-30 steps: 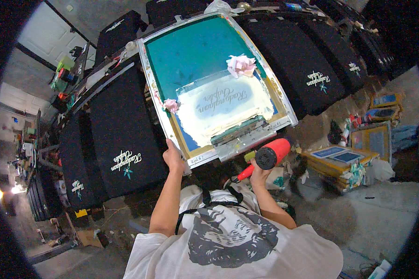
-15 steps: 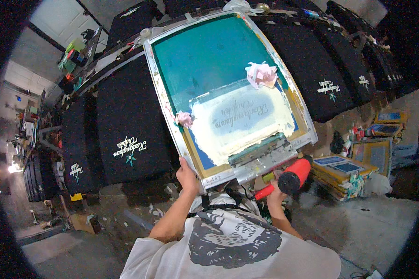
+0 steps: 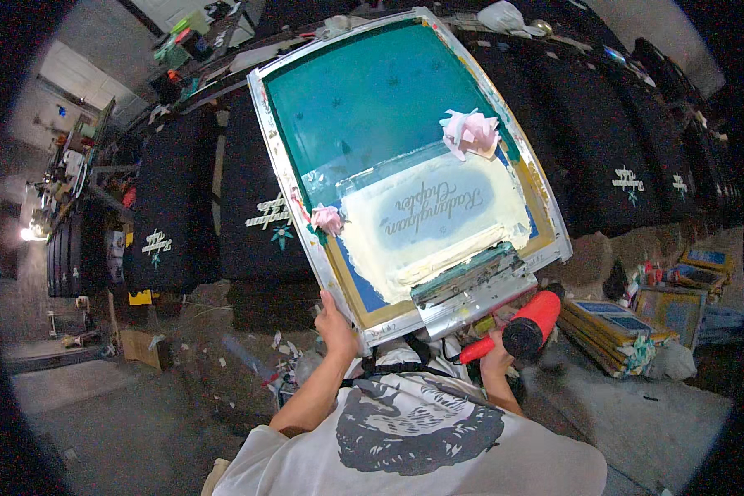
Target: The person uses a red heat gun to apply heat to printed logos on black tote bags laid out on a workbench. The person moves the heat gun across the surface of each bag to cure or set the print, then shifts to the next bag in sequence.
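My left hand [image 3: 336, 326] is closed around the lower left edge of a screen-printing frame [image 3: 266, 116], tilted in front of me. Its mesh [image 3: 347, 91] is teal in the far half. Cream ink [image 3: 364, 248] surrounds a grey area with mirrored lettering in the near half. A squeegee [image 3: 471, 273] with a dark, ink-smeared blade rests at the near edge. Crumpled pink paper [image 3: 471, 134] lies on the mesh at right, and a smaller wad [image 3: 328, 220] at left. Below the frame's near edge, my right hand [image 3: 496, 361] grips a red hair dryer [image 3: 539, 318], partly hiding its handle.
Black shirts [image 3: 182, 198] with white lettering and teal motifs lie in a row on both sides beyond the frame. Stacked screens [image 3: 603, 331] stand on the floor at right. A cardboard box [image 3: 145, 347] and scattered scraps lie at lower left.
The surroundings have shifted rightward in view while the frame stays before me. Its left edge now covers part of a shirt's print. Both hands keep their holds.
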Demonstrator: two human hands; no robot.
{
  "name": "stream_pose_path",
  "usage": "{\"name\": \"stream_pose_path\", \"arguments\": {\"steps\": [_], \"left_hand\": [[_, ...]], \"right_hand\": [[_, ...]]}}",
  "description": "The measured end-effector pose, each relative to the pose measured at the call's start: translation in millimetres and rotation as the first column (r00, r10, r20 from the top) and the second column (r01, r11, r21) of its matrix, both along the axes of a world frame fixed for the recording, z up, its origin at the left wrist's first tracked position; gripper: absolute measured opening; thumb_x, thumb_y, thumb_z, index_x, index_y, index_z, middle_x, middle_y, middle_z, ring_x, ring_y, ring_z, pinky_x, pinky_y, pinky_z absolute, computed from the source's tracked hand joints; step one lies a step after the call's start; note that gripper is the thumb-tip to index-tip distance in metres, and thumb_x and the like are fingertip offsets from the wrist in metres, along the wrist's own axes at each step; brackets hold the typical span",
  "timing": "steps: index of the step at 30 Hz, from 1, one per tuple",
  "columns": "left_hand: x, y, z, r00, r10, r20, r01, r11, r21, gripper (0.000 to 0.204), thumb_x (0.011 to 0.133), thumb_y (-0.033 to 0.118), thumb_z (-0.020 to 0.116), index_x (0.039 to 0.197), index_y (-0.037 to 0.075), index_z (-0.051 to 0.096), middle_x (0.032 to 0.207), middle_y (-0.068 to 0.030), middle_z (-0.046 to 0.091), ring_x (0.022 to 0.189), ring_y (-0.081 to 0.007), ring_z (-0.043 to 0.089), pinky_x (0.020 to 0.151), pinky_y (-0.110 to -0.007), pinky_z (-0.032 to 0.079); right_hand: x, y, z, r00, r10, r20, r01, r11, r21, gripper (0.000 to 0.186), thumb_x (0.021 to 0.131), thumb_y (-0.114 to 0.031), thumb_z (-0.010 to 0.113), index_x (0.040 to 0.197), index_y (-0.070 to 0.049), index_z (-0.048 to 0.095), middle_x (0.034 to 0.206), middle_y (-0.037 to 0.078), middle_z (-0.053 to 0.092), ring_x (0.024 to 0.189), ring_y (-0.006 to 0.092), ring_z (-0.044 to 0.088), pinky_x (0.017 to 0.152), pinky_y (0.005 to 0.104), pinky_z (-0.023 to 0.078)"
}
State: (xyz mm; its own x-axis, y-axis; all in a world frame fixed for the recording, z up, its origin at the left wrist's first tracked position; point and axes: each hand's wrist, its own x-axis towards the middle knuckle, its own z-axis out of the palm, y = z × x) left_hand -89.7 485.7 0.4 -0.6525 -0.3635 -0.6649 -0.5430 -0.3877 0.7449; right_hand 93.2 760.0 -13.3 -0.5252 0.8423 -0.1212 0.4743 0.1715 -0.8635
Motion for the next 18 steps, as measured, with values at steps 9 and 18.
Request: {"name": "stream_pose_path", "arguments": {"steps": [9,18], "left_hand": [[2,3,3,0.999,0.020,-0.038,-0.019,1.000,0.013,0.055,0.104,0.047,0.055,0.113,-0.007,0.067,0.109,-0.0097,0.071,0.091,-0.0183,0.066,0.083,-0.033,0.052],[6,4,11,0.992,0.005,-0.122,-0.015,0.996,-0.083,0.058,0.103,0.046,0.058,0.095,-0.010,0.067,0.093,-0.0115,0.071,0.078,-0.0186,0.066,0.073,-0.035,0.054]], "right_hand": [[-1,12,-15,0.976,0.212,-0.042,-0.198,0.955,0.222,0.022,0.076,0.002,0.064,0.098,-0.001,0.066,0.117,0.020,0.066,0.109,0.0388,0.062,0.098,0.0496,0.047],[-16,12,33,0.970,0.189,-0.151,-0.211,0.967,-0.146,0.031,0.079,-0.006,0.066,0.109,-0.001,0.071,0.124,0.014,0.064,0.117,0.0303,0.058,0.106,0.0421,0.043]]}}
